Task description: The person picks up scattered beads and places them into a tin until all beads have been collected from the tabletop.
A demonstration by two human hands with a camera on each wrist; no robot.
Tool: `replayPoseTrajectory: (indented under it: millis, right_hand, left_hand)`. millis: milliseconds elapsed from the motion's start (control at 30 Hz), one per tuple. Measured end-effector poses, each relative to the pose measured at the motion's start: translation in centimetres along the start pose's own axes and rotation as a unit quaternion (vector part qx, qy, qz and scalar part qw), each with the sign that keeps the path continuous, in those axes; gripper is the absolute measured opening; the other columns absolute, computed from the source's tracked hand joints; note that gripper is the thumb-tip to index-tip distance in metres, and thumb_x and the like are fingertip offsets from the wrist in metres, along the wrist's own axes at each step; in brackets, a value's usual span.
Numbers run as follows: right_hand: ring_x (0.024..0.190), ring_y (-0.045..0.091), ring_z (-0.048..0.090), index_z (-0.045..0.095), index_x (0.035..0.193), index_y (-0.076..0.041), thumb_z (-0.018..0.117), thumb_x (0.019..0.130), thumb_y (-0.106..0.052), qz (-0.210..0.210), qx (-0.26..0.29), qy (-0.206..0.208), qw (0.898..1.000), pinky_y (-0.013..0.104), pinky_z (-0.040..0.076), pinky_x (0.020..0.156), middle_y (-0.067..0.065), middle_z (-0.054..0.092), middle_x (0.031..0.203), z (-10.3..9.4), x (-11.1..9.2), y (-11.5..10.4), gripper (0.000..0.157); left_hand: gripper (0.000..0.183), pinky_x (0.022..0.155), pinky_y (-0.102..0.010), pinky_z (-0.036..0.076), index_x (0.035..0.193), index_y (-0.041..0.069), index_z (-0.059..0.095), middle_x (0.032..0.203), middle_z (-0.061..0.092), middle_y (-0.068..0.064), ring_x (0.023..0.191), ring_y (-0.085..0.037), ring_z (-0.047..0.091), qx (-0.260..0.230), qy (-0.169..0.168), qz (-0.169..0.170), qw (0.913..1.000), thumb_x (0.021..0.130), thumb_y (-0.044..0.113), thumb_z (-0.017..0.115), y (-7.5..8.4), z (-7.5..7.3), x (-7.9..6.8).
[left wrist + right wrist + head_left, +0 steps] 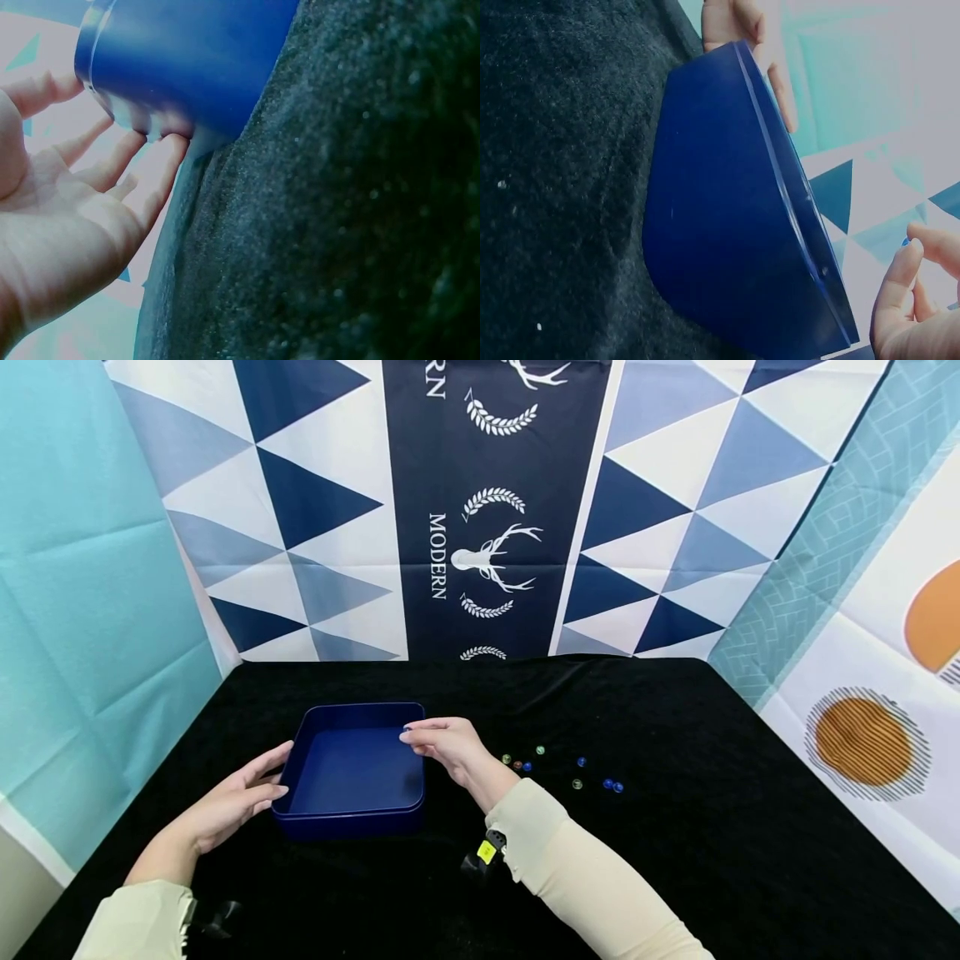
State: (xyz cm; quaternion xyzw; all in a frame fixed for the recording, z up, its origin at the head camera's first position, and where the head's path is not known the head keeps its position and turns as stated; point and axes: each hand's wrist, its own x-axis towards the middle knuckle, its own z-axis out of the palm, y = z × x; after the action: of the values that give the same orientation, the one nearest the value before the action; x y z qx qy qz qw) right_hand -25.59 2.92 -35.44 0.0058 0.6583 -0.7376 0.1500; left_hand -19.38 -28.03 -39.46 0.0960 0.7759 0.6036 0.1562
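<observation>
The right hand (459, 748) is pinching a small blue object (905, 242), mostly hidden by thumb and forefinger, over the right rim of a square, dark-blue, open-topped box (348, 825). The left hand (234, 800) is touching the box's left wall with spread fingers. The box is standing nearer the left edge of the black-cloth-covered table (712, 868); small, round, glassy coloured pieces (527, 767) are lying scattered off its right side.

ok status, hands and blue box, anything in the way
Left hand touching left side of blue box. Right hand pinching small blue piece near right rim. Loose marbles on black cloth, right of box. No obstruction seen.
</observation>
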Motion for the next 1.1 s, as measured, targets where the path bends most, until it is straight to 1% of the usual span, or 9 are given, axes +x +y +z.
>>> replayPoseTrajectory:
  millis: [167, 333, 433, 633, 733, 800, 867, 967, 1100]
  right_hand:
    - [0.066, 0.01, 0.06, 0.068, 0.101, 0.007, 0.073, 0.076, 0.001, 0.0, -0.006, -0.003, 1.0, 0.023, 0.051, 0.068, 0.009, 0.069, 0.09, 1.0, 0.1, 0.1, 0.026]
    - [0.066, 0.01, 0.06, 0.067, 0.104, 0.009, 0.073, 0.077, 0.001, 0.0, -0.012, -0.004, 1.0, 0.025, 0.051, 0.071, 0.01, 0.069, 0.092, 1.8, 0.0, 0.2, 0.029]
    - [0.067, 0.01, 0.061, 0.068, 0.102, 0.007, 0.073, 0.077, 0.001, 0.003, -0.013, -0.001, 1.0, 0.029, 0.052, 0.075, 0.01, 0.069, 0.092, 2.4, 0.1, 0.3, 0.027]
    - [0.066, 0.01, 0.061, 0.07, 0.098, 0.005, 0.073, 0.076, 0.0, -0.001, -0.019, 0.006, 1.0, 0.032, 0.051, 0.077, 0.009, 0.07, 0.09, 3.5, 0.0, 0.5, 0.023]
    - [0.065, 0.01, 0.061, 0.07, 0.1, 0.005, 0.073, 0.076, -0.001, 0.002, -0.021, 0.008, 1.0, 0.033, 0.051, 0.079, 0.007, 0.07, 0.088, 3.8, 0.1, 0.6, 0.024]
    - [0.065, 0.01, 0.061, 0.069, 0.102, 0.004, 0.074, 0.077, -0.003, 0.004, -0.023, 0.009, 1.0, 0.033, 0.051, 0.08, 0.007, 0.07, 0.087, 4.0, 0.2, 0.7, 0.026]
    - [0.065, 0.01, 0.061, 0.069, 0.102, 0.004, 0.074, 0.077, -0.003, 0.006, -0.021, 0.016, 1.0, 0.033, 0.051, 0.079, 0.006, 0.07, 0.087, 4.0, 0.3, 0.8, 0.027]
    - [0.066, 0.01, 0.062, 0.069, 0.102, 0.004, 0.073, 0.077, -0.003, 0.007, -0.01, 0.022, 1.0, 0.032, 0.051, 0.078, 0.006, 0.07, 0.087, 4.1, 0.3, 0.9, 0.026]
    - [0.066, 0.01, 0.063, 0.068, 0.103, 0.006, 0.073, 0.077, -0.001, 0.003, 0.011, 0.02, 1.0, 0.033, 0.051, 0.079, 0.008, 0.07, 0.088, 4.2, 0.2, 0.9, 0.027]
  left_hand:
    - [0.074, 0.084, -0.015, 0.037, 0.15, 0.008, 0.005, 0.153, 0.0, -0.022, 0.135, -0.046, 0.003, -0.005, 0.001, 0.004, 1.0, 0.095, 0.016, 0.053, -0.1, 0.0, -0.1]
    - [0.074, 0.085, -0.017, 0.037, 0.15, 0.008, 0.005, 0.152, -0.001, -0.022, 0.135, -0.046, 0.004, -0.004, 0.002, 0.005, 1.0, 0.095, 0.016, 0.053, -0.1, 0.1, -0.1]
    - [0.074, 0.087, -0.019, 0.037, 0.15, 0.008, 0.005, 0.152, 0.0, -0.023, 0.135, -0.045, 0.006, -0.004, 0.003, 0.003, 1.0, 0.095, 0.016, 0.053, -0.2, 0.0, -0.1]
    - [0.074, 0.089, -0.022, 0.036, 0.15, 0.008, 0.005, 0.152, 0.0, -0.023, 0.135, -0.045, 0.006, -0.002, 0.005, 0.003, 1.0, 0.095, 0.016, 0.053, -0.2, 0.0, -0.2]
    - [0.074, 0.097, -0.034, 0.033, 0.15, 0.008, 0.005, 0.152, 0.0, -0.022, 0.135, -0.046, 0.005, 0.0, 0.006, 0.003, 1.0, 0.095, 0.017, 0.053, -0.2, 0.0, -0.2]
    - [0.073, 0.102, -0.046, 0.026, 0.15, 0.008, 0.005, 0.152, -0.001, -0.022, 0.135, -0.046, 0.003, -0.003, 0.005, 0.004, 1.0, 0.095, 0.017, 0.052, -0.2, 0.1, -0.1]
    - [0.073, 0.103, -0.056, 0.018, 0.15, 0.009, 0.004, 0.153, -0.001, -0.021, 0.135, -0.047, 0.001, -0.009, 0.003, 0.004, 0.9999, 0.095, 0.016, 0.052, -0.2, 0.2, 0.1]
    - [0.072, 0.103, -0.058, 0.014, 0.15, 0.01, 0.004, 0.153, -0.002, -0.02, 0.135, -0.047, -0.001, -0.017, 0.003, 0.004, 0.9998, 0.096, 0.015, 0.051, -0.3, 0.4, 0.3]
    - [0.072, 0.103, -0.056, 0.016, 0.15, 0.009, 0.004, 0.153, -0.001, -0.02, 0.135, -0.046, 0.0, -0.015, 0.008, 0.001, 0.9999, 0.096, 0.015, 0.051, -0.4, 0.4, 0.3]
